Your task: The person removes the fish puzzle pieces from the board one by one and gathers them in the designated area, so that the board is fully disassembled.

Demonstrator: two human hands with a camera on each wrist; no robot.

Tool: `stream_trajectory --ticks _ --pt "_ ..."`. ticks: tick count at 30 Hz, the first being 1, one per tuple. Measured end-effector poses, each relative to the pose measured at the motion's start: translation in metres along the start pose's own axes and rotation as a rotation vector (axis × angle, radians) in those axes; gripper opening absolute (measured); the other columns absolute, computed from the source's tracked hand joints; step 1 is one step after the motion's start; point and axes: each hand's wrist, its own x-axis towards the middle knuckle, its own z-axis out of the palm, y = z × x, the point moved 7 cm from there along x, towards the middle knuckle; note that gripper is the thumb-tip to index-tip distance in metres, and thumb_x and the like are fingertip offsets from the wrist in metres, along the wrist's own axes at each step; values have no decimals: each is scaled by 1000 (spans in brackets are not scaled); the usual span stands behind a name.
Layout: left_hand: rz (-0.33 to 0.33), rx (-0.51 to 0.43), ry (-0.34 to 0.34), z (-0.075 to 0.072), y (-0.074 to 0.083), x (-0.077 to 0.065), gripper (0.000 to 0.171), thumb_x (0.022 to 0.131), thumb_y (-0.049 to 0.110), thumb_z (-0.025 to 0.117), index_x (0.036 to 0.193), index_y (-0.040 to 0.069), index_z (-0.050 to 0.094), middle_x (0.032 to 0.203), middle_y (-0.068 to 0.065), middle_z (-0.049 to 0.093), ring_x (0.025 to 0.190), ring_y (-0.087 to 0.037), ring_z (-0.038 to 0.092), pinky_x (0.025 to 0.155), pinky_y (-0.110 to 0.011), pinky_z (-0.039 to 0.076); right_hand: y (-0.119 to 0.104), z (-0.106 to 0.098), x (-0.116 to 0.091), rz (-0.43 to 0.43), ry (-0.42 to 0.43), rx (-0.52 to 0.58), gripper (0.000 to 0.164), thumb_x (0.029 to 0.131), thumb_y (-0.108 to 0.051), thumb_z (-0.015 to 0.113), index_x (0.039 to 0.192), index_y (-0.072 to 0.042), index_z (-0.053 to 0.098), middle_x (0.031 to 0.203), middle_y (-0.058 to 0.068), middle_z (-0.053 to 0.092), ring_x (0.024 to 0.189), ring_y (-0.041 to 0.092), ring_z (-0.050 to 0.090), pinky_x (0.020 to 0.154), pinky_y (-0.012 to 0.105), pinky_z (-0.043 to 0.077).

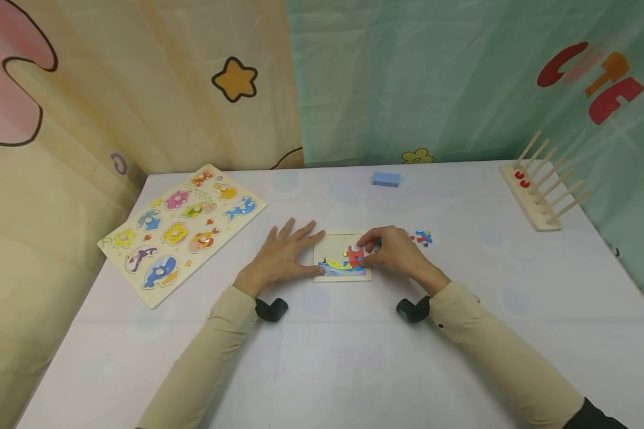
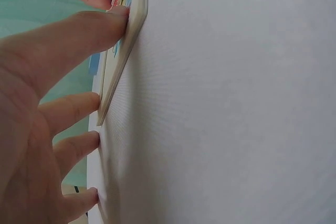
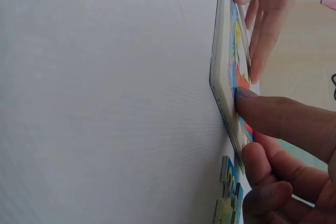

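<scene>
A small square jigsaw tray [image 1: 334,243] lies on the table between the hands, its lower part filled with blue and yellow picture pieces. The left hand [image 1: 281,256] has its fingers spread at the tray's left side. Its thumb [image 2: 113,27] rests on the near left corner in the left wrist view. At the tray's right side, the right hand [image 1: 399,253] pinches a red puzzle piece [image 1: 352,256] between thumb and index finger. The right wrist view shows that thumb [image 3: 262,106] against the piece, with the other fingers bent beside the tray. Loose puzzle pieces [image 1: 424,238] lie partly behind the right hand.
A large wooden knob puzzle board [image 1: 161,250] with animal pictures lies at the left. At the back is a blue block [image 1: 386,179]. A wooden peg stand [image 1: 542,221] with two red beads stands at the right. Curtains [image 1: 354,89] hang behind the table.
</scene>
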Motion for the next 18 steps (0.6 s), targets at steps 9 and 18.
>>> stream_trajectory --ticks 9,18 --pt "-1 -6 3 0 1 0 84 85 63 63 155 27 34 163 0 18 149 -39 3 115 -63 2 0 1 0 -18 16 14 29 74 -9 83 100 -9 71 90 3 65 87 21 56 76 33 44" --pt "2 1 5 -2 1 0 84 85 64 63 155 27 33 163 0 18 149 -39 3 115 -63 3 -7 8 -7 -80 -83 74 16 77 -12 84 86 -15 70 84 -2 64 64 19 50 59 29 41"
